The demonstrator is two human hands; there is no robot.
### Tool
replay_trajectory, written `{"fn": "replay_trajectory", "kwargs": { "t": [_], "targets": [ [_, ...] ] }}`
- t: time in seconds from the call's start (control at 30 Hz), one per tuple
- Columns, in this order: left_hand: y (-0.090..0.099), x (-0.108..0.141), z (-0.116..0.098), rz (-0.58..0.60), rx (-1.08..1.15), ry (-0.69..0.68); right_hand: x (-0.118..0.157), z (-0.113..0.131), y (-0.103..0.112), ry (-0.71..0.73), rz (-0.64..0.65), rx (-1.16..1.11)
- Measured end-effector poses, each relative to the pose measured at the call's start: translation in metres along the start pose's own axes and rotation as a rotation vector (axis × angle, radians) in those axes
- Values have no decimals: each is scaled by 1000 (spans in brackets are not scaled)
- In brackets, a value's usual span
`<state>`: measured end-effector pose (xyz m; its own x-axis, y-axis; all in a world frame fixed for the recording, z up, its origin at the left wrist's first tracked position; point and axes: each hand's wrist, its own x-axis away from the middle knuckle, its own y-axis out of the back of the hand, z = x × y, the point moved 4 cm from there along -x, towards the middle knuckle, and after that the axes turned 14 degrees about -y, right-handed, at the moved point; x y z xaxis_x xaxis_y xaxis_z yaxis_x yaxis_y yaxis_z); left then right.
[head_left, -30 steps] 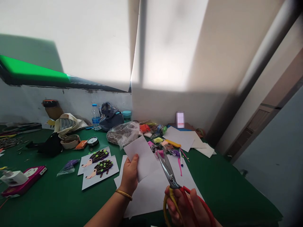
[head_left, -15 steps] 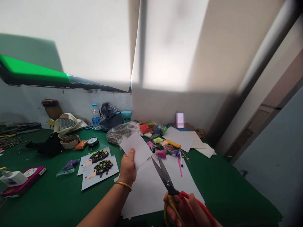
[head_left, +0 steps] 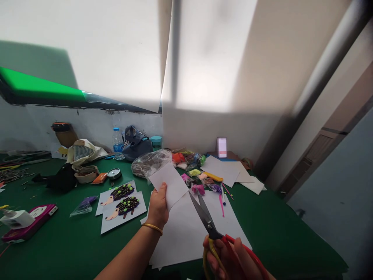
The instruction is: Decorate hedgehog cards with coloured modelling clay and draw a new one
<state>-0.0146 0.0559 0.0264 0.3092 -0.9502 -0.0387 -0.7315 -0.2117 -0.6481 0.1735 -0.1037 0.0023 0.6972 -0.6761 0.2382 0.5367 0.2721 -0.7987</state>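
Note:
Between thumb and fingers, my left hand (head_left: 159,204) grips a small white sheet of paper (head_left: 170,181), raised above larger white sheets (head_left: 183,233) on the table. My right hand (head_left: 221,256) holds scissors (head_left: 208,221) with red and yellow handles. Their blades are slightly parted and point up and left, the tips close to the right corner of the small sheet. Whether the blades touch the paper I cannot tell. Left of my left hand lie two cards with hedgehog pictures (head_left: 125,212) dotted with green balls.
Bags of coloured clay (head_left: 198,189), a yellow tool (head_left: 212,177) and a pen (head_left: 223,196) lie past the sheets. More paper (head_left: 223,171) is at the back right. A water bottle (head_left: 117,144) and a grey bag (head_left: 136,147) stand by the wall. A pink power strip (head_left: 32,223) sits left.
Both hands have shifted very slightly to the right, with the small sheet and the scissors in them. The things on the table have stayed put.

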Motion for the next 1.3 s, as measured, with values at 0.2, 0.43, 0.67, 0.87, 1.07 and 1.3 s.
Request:
{"fn": "replay_trajectory", "kwargs": {
  "t": [0.2,0.43,0.67,0.87,1.07,1.3],
  "targets": [
    [1,0,0,-13,7,-3,2,1,-1,-7,-25,2],
    [1,-1,2,-3,17,-11,-1,-2,6,-18,-33,-35],
    [-2,3,1,52,13,-43,1,0,3,-28,-79,-29],
    [-10,17,4,183,-43,-19,-4,5,0,-14,-102,-48],
    [-16,39,9,240,-77,64,-6,20,-7,77,-64,36],
    [-12,36,8,236,-62,89,-6,28,-7,105,-5,85]
  ]
}}
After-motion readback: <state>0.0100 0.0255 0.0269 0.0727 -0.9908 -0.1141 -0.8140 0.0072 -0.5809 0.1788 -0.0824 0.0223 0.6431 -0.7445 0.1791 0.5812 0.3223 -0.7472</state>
